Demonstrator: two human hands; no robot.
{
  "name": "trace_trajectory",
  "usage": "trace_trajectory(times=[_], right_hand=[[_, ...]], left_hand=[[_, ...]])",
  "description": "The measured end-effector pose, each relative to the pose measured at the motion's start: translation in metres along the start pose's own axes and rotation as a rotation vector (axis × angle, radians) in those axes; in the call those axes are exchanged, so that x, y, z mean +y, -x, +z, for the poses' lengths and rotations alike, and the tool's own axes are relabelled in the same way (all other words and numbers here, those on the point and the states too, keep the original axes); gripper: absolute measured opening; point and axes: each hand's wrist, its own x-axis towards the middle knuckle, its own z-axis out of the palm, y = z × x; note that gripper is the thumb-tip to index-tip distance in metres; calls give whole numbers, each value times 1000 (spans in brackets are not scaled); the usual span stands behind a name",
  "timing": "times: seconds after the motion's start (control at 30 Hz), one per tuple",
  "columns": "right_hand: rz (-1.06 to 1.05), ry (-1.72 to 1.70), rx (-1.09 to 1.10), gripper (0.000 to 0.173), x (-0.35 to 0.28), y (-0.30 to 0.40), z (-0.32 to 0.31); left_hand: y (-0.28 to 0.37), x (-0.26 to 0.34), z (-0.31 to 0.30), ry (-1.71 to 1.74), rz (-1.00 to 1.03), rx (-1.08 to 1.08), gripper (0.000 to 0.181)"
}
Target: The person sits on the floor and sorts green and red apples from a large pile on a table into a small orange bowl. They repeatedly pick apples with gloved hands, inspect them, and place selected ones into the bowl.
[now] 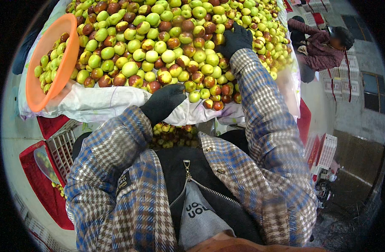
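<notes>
A thick layer of green and reddish-brown jujubes point(167, 56) covers a table lined with white cloth point(107, 100). My left hand point(165, 102), in a black glove, rests at the near edge of the fruit, its fingertips beside several jujubes; its palm side is hidden, so any grip cannot be seen. My right hand point(238, 39), gloved alike, reaches in among the jujubes at the right, fingers bent and touching fruit; whether it holds one is unclear. An orange plastic basin point(74, 47) with green and a few brown jujubes stands tilted at the left.
White plastic crate with red lining point(58, 151) stands low at left. More jujubes point(170, 135) lie below the table edge before me. A person point(321, 47) sits beyond the table's right side, near stacked white crates point(342, 89). Another crate point(326, 151) stands lower right.
</notes>
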Motion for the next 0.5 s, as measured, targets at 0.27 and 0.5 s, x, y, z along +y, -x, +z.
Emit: trace_trajectory(times=[0.27, 0.5], right_hand=[[80, -375, 100, 66, 12, -10, 18], [-22, -2206, 164, 65, 29, 89, 13]], left_hand=[[-4, -1, 0, 53, -59, -38, 31], [-4, -2, -5, 473, -351, -125, 42]])
